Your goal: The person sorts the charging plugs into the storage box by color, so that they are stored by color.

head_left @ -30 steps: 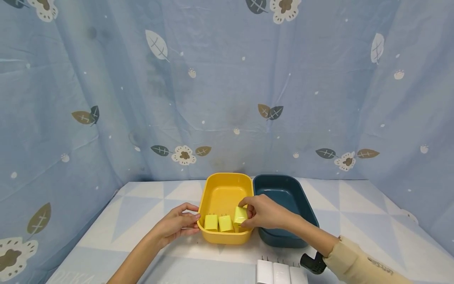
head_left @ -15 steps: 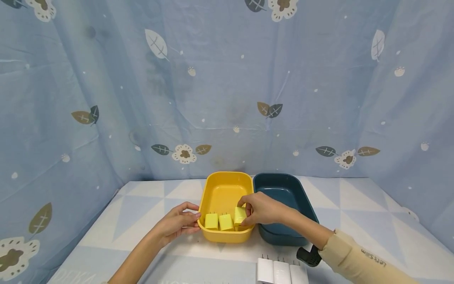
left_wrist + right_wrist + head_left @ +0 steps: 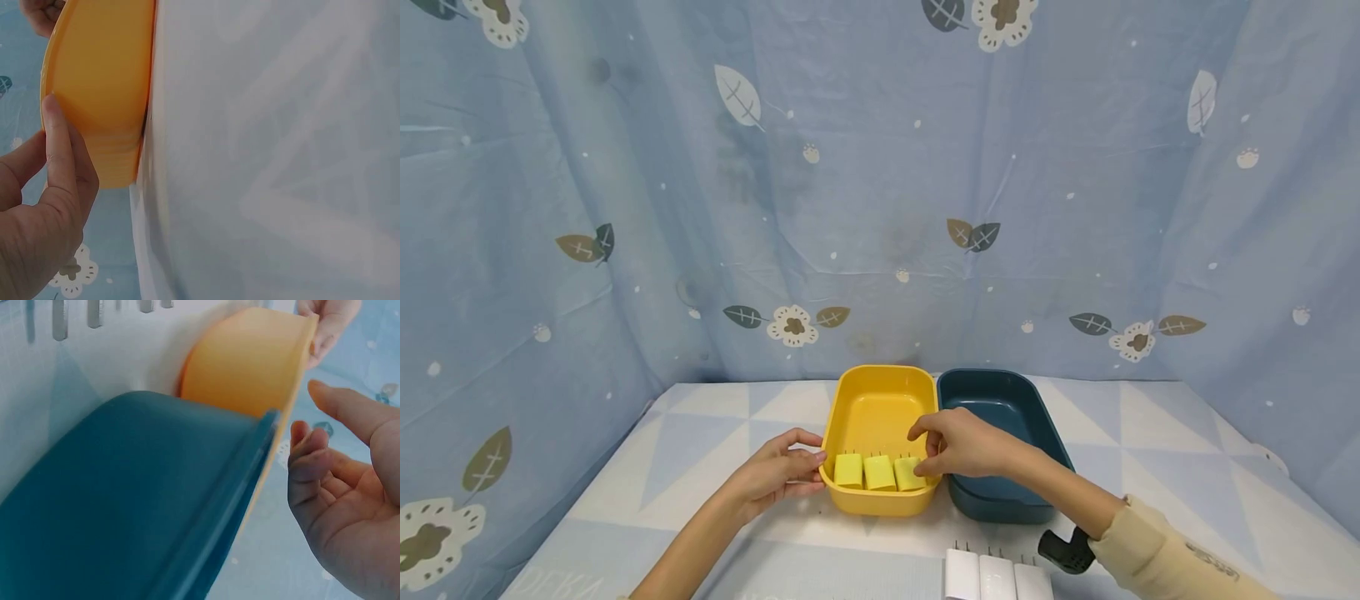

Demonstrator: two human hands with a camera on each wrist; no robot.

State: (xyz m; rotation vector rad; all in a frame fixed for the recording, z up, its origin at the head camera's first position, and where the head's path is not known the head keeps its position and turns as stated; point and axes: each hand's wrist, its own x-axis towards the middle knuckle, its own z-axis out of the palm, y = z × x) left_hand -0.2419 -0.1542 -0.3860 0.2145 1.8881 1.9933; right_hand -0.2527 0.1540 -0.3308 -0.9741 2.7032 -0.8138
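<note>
Three yellow plug adapters, the left one [image 3: 848, 472], the middle one [image 3: 879, 473] and the right one [image 3: 907, 473], lie in a row at the near end of the yellow bin [image 3: 880, 503], prongs pointing away. My left hand [image 3: 782, 471] pinches the bin's left rim; in the left wrist view its fingers [image 3: 59, 150] lie against the outer wall. Over the bin's right rim, my right hand [image 3: 966, 446] hovers with thumb and fingers apart, close to the right adapter. Nothing shows between those fingers in the right wrist view, where the right hand [image 3: 350, 481] is beside the bin's rim.
A dark blue bin [image 3: 1000, 510] stands against the right side of the yellow one. In front of it, three white plug adapters [image 3: 997, 577] lie side by side, prongs pointing away. A black device [image 3: 1067, 552] sits at the right wrist. A patterned curtain [image 3: 895, 183] hangs behind the table.
My right hand has let go of the right yellow adapter, which now sits lower in line with the other two. The left hand stays on the bin's rim.
</note>
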